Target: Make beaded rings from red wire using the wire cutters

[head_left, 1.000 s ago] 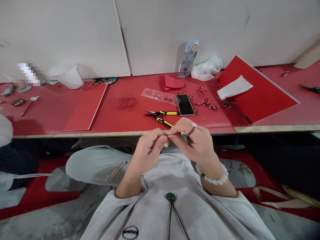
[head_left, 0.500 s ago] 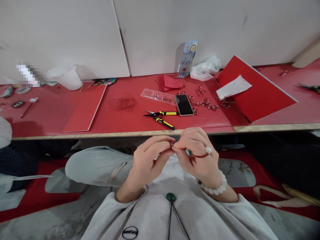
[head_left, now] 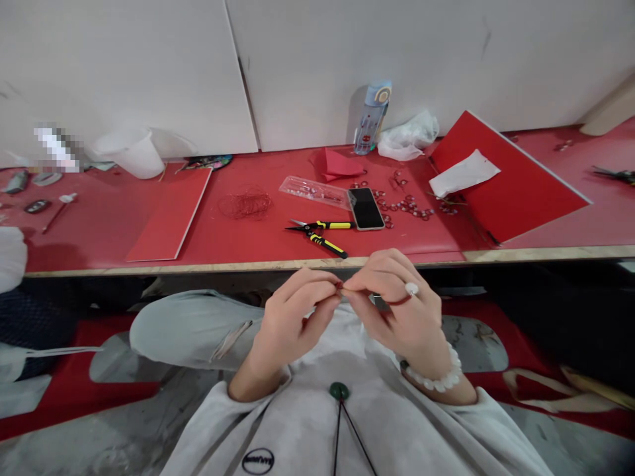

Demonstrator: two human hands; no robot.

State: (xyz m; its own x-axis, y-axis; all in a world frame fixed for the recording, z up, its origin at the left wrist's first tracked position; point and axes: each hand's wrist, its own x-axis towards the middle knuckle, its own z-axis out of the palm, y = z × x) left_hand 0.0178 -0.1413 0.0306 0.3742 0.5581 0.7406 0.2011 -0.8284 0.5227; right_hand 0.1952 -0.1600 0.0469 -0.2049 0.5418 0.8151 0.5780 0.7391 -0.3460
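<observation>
Above my lap, just in front of the table edge, my left hand (head_left: 302, 314) pinches a small dark-red piece (head_left: 339, 285), which looks like red cord, between thumb and forefinger. My right hand (head_left: 397, 307), wearing a ring and a white bead bracelet, is closed in a pinch right against it; its fingertips hide what they grip. Beyond the hands on the table lie black-and-yellow snips (head_left: 327, 246) with blades apart. A phone (head_left: 367, 209) touches one handle. Behind the snips are a clear tray of beads (head_left: 313, 192) and a tangle of thin red cord (head_left: 247, 202).
Several small red loops with beads (head_left: 411, 207) lie right of the phone. A water bottle (head_left: 371, 119) and plastic bag (head_left: 409, 135) stand by the wall. Red boards lie left (head_left: 171, 215) and right (head_left: 516, 185). A white cup (head_left: 136, 155) tips at the left. Another person's sleeve (head_left: 10, 259) shows there.
My right hand has shifted slightly to the right, its wrist turning outward. My left fingertips have drawn back a little to the left, and the red piece shows more clearly.
</observation>
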